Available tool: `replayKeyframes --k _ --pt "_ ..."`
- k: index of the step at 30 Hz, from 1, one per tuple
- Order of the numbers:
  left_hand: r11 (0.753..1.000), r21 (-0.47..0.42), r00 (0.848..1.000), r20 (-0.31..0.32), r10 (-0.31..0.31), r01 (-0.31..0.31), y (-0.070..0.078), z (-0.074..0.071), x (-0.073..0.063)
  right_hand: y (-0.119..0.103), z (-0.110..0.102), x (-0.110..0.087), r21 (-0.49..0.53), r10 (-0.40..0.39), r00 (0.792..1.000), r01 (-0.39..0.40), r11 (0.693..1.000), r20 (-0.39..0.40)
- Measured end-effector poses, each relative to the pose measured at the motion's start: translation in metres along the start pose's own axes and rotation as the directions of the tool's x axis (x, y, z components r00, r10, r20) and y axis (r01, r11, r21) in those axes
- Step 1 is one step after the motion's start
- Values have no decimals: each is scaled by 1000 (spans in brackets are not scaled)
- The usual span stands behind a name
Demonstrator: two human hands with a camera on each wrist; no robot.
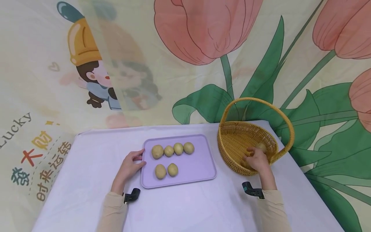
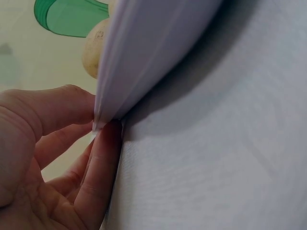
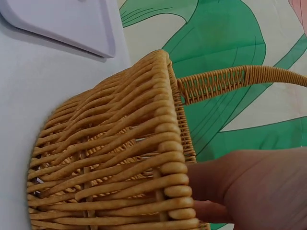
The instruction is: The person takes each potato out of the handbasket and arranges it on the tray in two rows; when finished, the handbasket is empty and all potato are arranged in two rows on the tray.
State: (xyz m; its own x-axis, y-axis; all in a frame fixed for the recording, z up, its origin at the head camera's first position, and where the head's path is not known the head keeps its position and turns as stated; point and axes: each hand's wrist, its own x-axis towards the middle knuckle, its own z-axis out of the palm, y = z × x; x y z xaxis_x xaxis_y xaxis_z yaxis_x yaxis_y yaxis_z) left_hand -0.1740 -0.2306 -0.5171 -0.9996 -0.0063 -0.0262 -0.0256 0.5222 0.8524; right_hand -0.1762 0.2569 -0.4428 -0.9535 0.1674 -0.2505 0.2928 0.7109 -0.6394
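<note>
My left hand point(image 1: 131, 165) is at the left edge of a lilac tray point(image 1: 191, 175), holding its rim between thumb and fingers point(image 2: 98, 177). On the tray lie several potatoes point(image 1: 157, 151) in a back row, with two potatoes point(image 1: 160, 171) in front. In the left wrist view, a potato point(image 2: 95, 50) shows past the tray's side. Over on the right, my right hand point(image 1: 258, 159) reaches down into a wicker basket point(image 1: 232, 161). One potato point(image 1: 261, 147) shows inside, just beyond that hand. The basket wall hides the right fingertips in the right wrist view, so I cannot tell what they hold.
The basket's tall arched handle point(image 1: 262, 100) rises above the right hand. A white cloth point(image 1: 179, 209) covers the table. Behind it hangs a printed curtain point(image 1: 185, 80) with large tulips, close to the table's back edge. Both wrists wear black cameras point(image 1: 132, 195).
</note>
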Motion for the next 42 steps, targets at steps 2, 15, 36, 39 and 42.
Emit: replayKeyframes --k 2,15,36,39,42 --pt "1000 6 1000 -1 0 0 0 0 0 0 0 0 2 5 1000 -5 1000 8" --pt "1000 3 1000 -5 -2 2 1 -1 -1 6 -3 -2 20 -66 997 65 998 39" --pt "1000 -2 1000 -7 -8 8 3 0 -4 10 1 -1 56 -158 986 155 986 53" --pt "1000 -8 1000 -6 -8 8 4 0 -5 11 2 -2 96 -183 983 181 979 6" --pt "1000 -4 1000 -9 -7 7 5 0 -5 12 3 -2 151 -209 977 212 965 -38"
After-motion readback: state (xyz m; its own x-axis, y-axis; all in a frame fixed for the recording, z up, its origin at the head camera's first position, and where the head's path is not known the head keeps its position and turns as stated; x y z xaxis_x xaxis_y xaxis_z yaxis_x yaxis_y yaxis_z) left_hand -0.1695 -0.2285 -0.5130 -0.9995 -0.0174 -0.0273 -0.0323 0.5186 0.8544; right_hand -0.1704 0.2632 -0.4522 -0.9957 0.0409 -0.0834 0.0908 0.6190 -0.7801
